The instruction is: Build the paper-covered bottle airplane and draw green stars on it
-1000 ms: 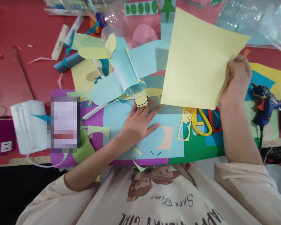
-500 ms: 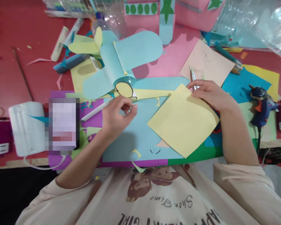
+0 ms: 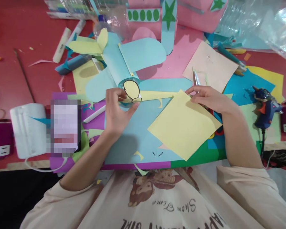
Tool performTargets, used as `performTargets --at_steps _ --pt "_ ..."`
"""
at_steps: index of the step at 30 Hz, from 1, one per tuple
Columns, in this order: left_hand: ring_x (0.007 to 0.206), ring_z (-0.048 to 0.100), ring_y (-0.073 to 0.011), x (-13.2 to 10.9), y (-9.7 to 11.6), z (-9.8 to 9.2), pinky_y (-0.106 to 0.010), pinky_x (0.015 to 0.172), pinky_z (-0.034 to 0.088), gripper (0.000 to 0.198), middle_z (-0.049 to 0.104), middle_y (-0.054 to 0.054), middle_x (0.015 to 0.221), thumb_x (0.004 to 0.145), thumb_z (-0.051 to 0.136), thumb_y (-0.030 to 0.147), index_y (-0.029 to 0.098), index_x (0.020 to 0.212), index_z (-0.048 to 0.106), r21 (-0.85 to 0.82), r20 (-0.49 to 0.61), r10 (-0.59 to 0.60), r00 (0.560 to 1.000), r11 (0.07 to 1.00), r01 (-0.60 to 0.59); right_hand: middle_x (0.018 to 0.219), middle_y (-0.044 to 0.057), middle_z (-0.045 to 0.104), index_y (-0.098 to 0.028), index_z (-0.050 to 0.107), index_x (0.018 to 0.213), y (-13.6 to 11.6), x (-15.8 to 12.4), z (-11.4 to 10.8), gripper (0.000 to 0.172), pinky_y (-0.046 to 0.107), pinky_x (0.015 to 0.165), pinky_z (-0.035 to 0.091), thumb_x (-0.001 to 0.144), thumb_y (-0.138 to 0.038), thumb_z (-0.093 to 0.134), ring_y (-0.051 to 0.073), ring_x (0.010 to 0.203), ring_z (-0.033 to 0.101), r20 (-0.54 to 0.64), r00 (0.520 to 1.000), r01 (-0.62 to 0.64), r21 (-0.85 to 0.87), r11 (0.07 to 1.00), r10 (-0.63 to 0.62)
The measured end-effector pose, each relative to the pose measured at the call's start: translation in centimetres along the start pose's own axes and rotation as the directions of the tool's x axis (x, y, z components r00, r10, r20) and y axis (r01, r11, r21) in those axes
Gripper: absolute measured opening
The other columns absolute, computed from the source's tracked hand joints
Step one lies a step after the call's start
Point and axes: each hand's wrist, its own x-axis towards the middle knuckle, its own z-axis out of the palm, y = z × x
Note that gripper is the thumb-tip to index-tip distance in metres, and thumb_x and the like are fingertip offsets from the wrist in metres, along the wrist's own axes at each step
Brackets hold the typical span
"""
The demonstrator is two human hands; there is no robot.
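The left hand [image 3: 116, 111] held a small yellow cut-out [image 3: 131, 89] with a black outline between its thumb and fingers, directly before the round near end of a light-blue paper airplane [image 3: 116, 57]; whether cut-out and airplane touched could not be told. The right hand [image 3: 211, 100], its fingers drawn narrow, held a pale-yellow sheet [image 3: 184, 127] near the upper corner, the sheet turned cornerwise above a light-blue sheet [image 3: 124, 143]. A metal blade [image 3: 196, 78] projected just beyond the right fingertips, over a peach sheet [image 3: 212, 60]. Two short curved black strokes marked the light-blue sheet near its front edge, beside a thin yellow scrap [image 3: 138, 155]. Purple paper [image 3: 138, 165] and green paper [image 3: 200, 156] showed along the front of the red table [image 3: 11, 76]. To the right lay a blue glue gun [image 3: 264, 111]; to the left, a phone [image 3: 65, 127] with a blurred screen lay beside a white case [image 3: 30, 133].
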Motion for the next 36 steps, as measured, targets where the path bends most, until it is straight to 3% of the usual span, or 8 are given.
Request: performTargets --at_steps 7,14,19,21,26,28,31,36 --pt "0.096 0.054 -0.0245 0.9 0.7 0.1 -0.042 0.084 0.044 0.029 0.056 -0.005 0.096 0.081 0.064 0.044 0.024 0.090 0.047 0.152 -0.008 0.089 0.996 0.985 -0.087 0.055 -0.005 0.058 -0.022 0.067 0.078 -0.6 -0.2 0.5 0.017 0.022 0.037 0.036 0.066 -0.012 0.074 0.010 0.044 0.050 -0.076 0.996 -0.049 -0.189 0.981 0.035" --pt "0.091 0.059 -0.0230 0.7 0.7 -0.1 -0.037 0.077 0.049 0.020 0.062 -0.006 0.097 0.084 0.063 0.028 0.021 0.098 0.050 0.246 0.046 0.234 0.971 0.939 -0.238 0.056 -0.005 0.055 -0.022 0.065 0.097 -1.5 -0.8 0.6 0.018 0.019 0.037 0.028 0.079 -0.016 0.062 0.008 0.043 0.047 0.115 0.993 0.010 -0.383 0.923 0.037" --pt "0.084 0.061 -0.0218 0.2 1.8 -0.7 -0.034 0.072 0.051 0.011 0.062 -0.008 0.091 0.089 0.055 0.019 0.018 0.100 0.054 0.257 0.207 0.475 0.856 0.817 -0.516 0.058 -0.003 0.055 -0.022 0.066 0.097 -1.2 -0.8 0.4 0.017 0.023 0.042 0.035 0.081 -0.019 0.063 0.011 0.048 0.050 0.122 0.992 0.089 -0.406 0.909 -0.042" --pt "0.082 0.060 -0.0213 -0.1 2.9 -1.2 -0.033 0.071 0.052 0.012 0.061 -0.008 0.088 0.088 0.055 0.016 0.016 0.100 0.054 0.257 0.223 0.529 0.819 0.778 -0.573 0.056 -0.003 0.054 -0.022 0.067 0.095 -1.0 -0.7 0.3 0.016 0.024 0.044 0.037 0.080 -0.019 0.065 0.011 0.049 0.051 0.122 0.989 0.130 -0.413 0.902 -0.087" --pt "0.085 0.059 -0.0189 0.0 5.6 -2.2 -0.031 0.075 0.052 0.010 0.057 -0.006 0.090 0.088 0.054 0.016 0.018 0.098 0.054 0.244 0.279 0.357 0.891 0.871 -0.426 0.055 -0.004 0.054 -0.023 0.068 0.094 -0.8 -0.7 0.1 0.015 0.024 0.045 0.037 0.080 -0.019 0.065 0.011 0.048 0.049 0.122 0.984 0.174 -0.454 0.874 -0.133" --pt "0.083 0.059 -0.0185 0.7 6.1 -2.1 -0.030 0.071 0.052 0.010 0.056 -0.006 0.089 0.088 0.053 0.016 0.018 0.097 0.055 0.287 0.316 0.308 0.897 0.871 -0.400 0.055 -0.004 0.054 -0.024 0.068 0.096 -0.8 -0.6 0.1 0.017 0.024 0.044 0.035 0.081 -0.020 0.065 0.010 0.047 0.047 0.125 0.984 0.172 -0.465 0.869 -0.127" --pt "0.086 0.059 -0.0205 2.1 6.4 -1.1 -0.030 0.068 0.050 0.009 0.056 -0.007 0.093 0.088 0.053 0.016 0.017 0.097 0.055 0.358 0.331 0.261 0.907 0.854 -0.377 0.057 -0.004 0.057 -0.024 0.067 0.099 -0.8 -0.6 0.2 0.018 0.023 0.042 0.033 0.082 -0.023 0.062 0.010 0.045 0.047 0.131 0.989 0.127 -0.465 0.876 -0.074" --pt "0.096 0.058 -0.0219 4.9 6.6 2.0 -0.034 0.077 0.051 0.016 0.058 -0.008 0.104 0.092 0.046 0.016 0.019 0.104 0.055 0.338 0.301 0.322 0.898 0.844 -0.416 0.065 -0.001 0.064 -0.025 0.068 0.102 -0.9 -0.6 0.2 0.022 0.025 0.042 0.036 0.081 -0.028 0.061 0.013 0.049 0.055 0.123 0.992 0.079 -0.428 0.900 -0.029"
